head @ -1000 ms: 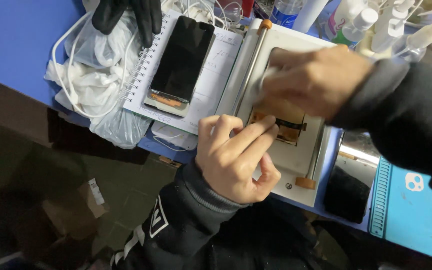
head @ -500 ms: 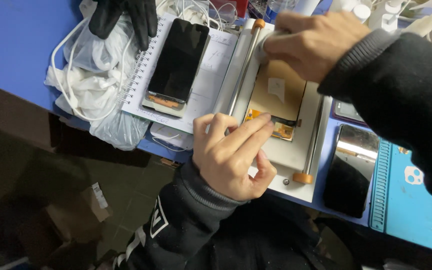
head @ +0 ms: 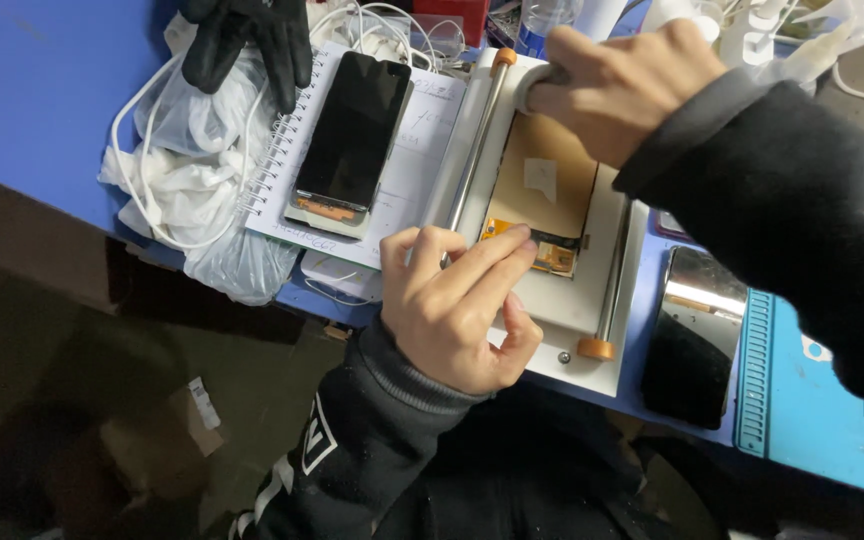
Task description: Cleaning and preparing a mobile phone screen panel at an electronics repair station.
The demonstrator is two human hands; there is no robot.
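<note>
Far left: bare blue tabletop [head: 42, 90], its edge dropping to a dim floor [head: 102, 400] with a scrap of litter. Next along, a black glove [head: 247, 40] draped over crumpled clear plastic bags [head: 202, 170] and looping white cables [head: 152, 120]. Then a spiral notebook [head: 402, 170] lying open, a dark-screened phone [head: 352, 130] resting on its page, slightly tilted. Toward the middle, a white plate-like fixture [head: 552, 300] with two metal rods [head: 472, 140] capped in orange, one along each long side. On the plate, a tan panel [head: 542, 180] with a small orange flex strip [head: 542, 255] at its near end. Left hand [head: 457, 310] at that near end, fingers half curled, index and middle fingertips pressing down on the panel's edge beside the flex strip (not gripping, only pinning). Right hand [head: 617, 85] at the far end, clenched around a pale rounded object, identity unclear, held against the panel's top edge. Further right, a second phone [head: 692, 340] with a glossy dark screen lying flat, just beside a ribbed blue mat [head: 812, 400]. Along the back edge, bottles and white clutter, too cut off to tell apart.
</note>
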